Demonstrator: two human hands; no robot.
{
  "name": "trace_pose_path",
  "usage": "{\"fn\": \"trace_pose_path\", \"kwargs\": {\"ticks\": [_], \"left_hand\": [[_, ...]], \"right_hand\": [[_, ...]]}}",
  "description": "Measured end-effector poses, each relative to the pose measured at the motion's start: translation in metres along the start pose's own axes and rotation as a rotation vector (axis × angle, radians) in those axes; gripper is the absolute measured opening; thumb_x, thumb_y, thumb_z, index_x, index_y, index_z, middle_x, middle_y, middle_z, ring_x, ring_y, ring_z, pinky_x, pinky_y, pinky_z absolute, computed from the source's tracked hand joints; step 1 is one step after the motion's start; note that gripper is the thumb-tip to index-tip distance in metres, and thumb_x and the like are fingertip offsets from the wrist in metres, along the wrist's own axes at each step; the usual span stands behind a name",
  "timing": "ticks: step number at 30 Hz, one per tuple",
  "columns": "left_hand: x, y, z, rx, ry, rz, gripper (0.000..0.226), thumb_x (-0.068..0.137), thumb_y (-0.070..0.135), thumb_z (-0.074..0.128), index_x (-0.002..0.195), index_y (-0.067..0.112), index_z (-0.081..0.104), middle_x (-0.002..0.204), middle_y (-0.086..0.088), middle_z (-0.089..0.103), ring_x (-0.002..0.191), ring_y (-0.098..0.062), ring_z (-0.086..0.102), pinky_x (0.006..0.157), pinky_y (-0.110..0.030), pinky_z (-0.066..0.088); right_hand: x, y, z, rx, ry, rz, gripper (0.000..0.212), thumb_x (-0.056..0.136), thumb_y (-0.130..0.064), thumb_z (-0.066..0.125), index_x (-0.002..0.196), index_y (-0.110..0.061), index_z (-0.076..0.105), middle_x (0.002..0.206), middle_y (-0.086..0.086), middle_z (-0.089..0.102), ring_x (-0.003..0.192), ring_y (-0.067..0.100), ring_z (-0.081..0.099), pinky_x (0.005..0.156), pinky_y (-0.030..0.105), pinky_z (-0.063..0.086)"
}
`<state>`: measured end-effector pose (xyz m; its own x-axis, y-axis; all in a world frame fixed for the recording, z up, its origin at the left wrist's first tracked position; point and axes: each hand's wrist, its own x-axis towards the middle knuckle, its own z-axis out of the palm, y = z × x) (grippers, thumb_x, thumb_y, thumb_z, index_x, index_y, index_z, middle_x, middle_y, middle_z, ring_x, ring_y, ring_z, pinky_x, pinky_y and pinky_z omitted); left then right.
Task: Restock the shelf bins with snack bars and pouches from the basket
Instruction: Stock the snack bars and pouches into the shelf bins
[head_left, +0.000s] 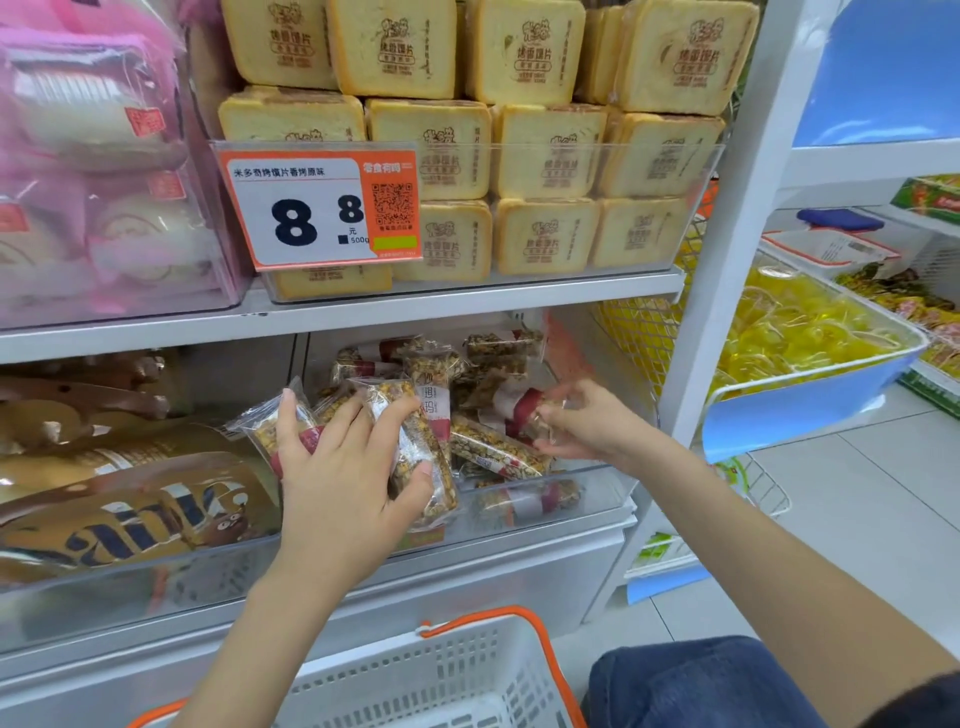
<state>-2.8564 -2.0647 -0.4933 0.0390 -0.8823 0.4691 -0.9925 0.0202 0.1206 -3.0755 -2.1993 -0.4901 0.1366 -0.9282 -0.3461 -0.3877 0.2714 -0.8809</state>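
**A:** so what are the hands doing here?

**B:** Both are in the clear bin (597, 475) on the lower shelf, the one full of snack bars (498, 452) in clear wrappers with red bands. The left hand (337, 467) has its fingers spread wide over a bunch of bars, with the thumb hooked round the side of one snack bar (423, 457) standing tilted at the front, so it's gripping that one, while the other fingers press on a second bar (270, 426) further left.

**A:** and the right one?

**B:** The right hand (582, 421) is curled, fingertips pinching the end of another bar (519, 410) deeper in the bin. It's a bit blurry but the pinch looks clear enough.

**A:** where's the basket?

**B:** The white basket (447, 680) with orange handles sits at the bottom of the shot, right below the arms. Can't see what's in it from here.

**A:** anything else around?

**B:** Toast-slice packs (545, 150) are stacked in the bin above with an orange price tag (322, 208) reading 8.8, and brown pouches (130, 499) fill the bin to the left.
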Motion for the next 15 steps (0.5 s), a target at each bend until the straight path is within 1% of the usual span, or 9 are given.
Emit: {"fn": "trace_pose_path", "kwargs": {"ticks": [1,2,4,6,7,10,11,12,15], "left_hand": [[0.000,0.000,-0.001,0.000,-0.002,0.002,0.049,0.084,0.047,0.032,0.124,0.026,0.051,0.079,0.005,0.061,0.115,-0.022,0.055,0.115,-0.056,-0.001],[-0.001,-0.001,-0.001,-0.001,-0.003,0.005,0.049,0.084,0.047,0.032,0.124,0.026,0.051,0.080,0.005,0.061,0.115,-0.021,0.055,0.114,-0.057,-0.001],[-0.001,-0.001,-0.001,-0.003,-0.004,0.007,0.049,0.084,0.047,0.032,0.124,0.026,0.051,0.080,0.005,0.061,0.114,-0.021,0.055,0.114,-0.057,0.001],[-0.001,-0.002,0.000,-0.003,-0.008,0.011,0.050,0.085,0.048,0.032,0.125,0.026,0.051,0.079,0.004,0.061,0.113,-0.022,0.055,0.114,-0.058,0.002],[-0.001,-0.001,0.000,-0.001,-0.010,0.011,0.049,0.085,0.048,0.031,0.125,0.025,0.050,0.079,0.004,0.061,0.113,-0.023,0.056,0.114,-0.059,0.003],[0.001,-0.001,0.000,0.006,-0.013,0.006,0.048,0.085,0.047,0.032,0.124,0.026,0.050,0.075,0.004,0.058,0.111,-0.024,0.057,0.113,-0.060,0.005],[0.001,0.000,0.000,0.004,-0.008,0.004,0.048,0.085,0.047,0.032,0.124,0.026,0.050,0.075,0.005,0.057,0.110,-0.024,0.058,0.113,-0.060,0.006],[0.001,0.000,0.000,-0.001,-0.001,0.003,0.047,0.085,0.047,0.033,0.123,0.026,0.050,0.074,0.005,0.055,0.108,-0.024,0.058,0.113,-0.061,0.006],[0.001,0.000,0.000,-0.012,0.007,0.001,0.047,0.085,0.047,0.033,0.123,0.027,0.051,0.072,0.009,0.044,0.106,-0.024,0.059,0.112,-0.061,0.007]], "right_hand": [[0.004,0.002,0.003,0.010,-0.047,0.024,0.024,0.093,-0.020,0.059,0.113,-0.009,0.049,0.120,0.021,0.056,0.076,0.024,0.067,0.059,0.030,0.060],[0.009,0.001,0.004,-0.098,-0.054,0.010,0.022,0.095,-0.027,0.055,0.110,-0.011,0.052,0.115,0.017,0.058,0.081,0.023,0.066,0.061,0.031,0.060],[0.029,-0.007,0.000,-0.523,0.024,-0.129,0.025,0.099,-0.029,0.045,0.105,-0.008,0.058,0.105,0.013,0.064,0.087,0.024,0.064,0.067,0.035,0.059],[0.057,-0.020,-0.002,-0.793,0.174,-0.290,0.027,0.097,-0.011,0.042,0.116,-0.007,0.061,0.121,0.016,0.061,0.104,0.030,0.061,0.083,0.039,0.054],[0.073,-0.027,-0.003,-0.845,0.231,-0.350,0.036,0.094,-0.002,0.043,0.126,-0.012,0.057,0.133,0.014,0.054,0.115,0.031,0.055,0.092,0.041,0.050],[0.114,-0.040,0.005,-1.030,0.222,-0.458,0.065,0.087,0.012,0.041,0.145,-0.018,0.033,0.153,0.007,0.029,0.142,0.028,0.024,0.111,0.044,0.033],[0.126,-0.039,0.007,-1.111,0.200,-0.474,0.066,0.088,0.010,0.041,0.147,-0.018,0.029,0.154,0.005,0.027,0.143,0.027,0.020,0.111,0.045,0.032],[0.135,-0.039,0.008,-1.148,0.187,-0.471,0.063,0.089,0.007,0.041,0.146,-0.018,0.028,0.153,0.005,0.028,0.142,0.028,0.022,0.109,0.046,0.034],[0.148,-0.033,0.008,-1.216,0.215,-0.475,0.049,0.092,0.000,0.044,0.137,-0.016,0.039,0.142,0.012,0.042,0.131,0.033,0.038,0.098,0.047,0.043]]}}
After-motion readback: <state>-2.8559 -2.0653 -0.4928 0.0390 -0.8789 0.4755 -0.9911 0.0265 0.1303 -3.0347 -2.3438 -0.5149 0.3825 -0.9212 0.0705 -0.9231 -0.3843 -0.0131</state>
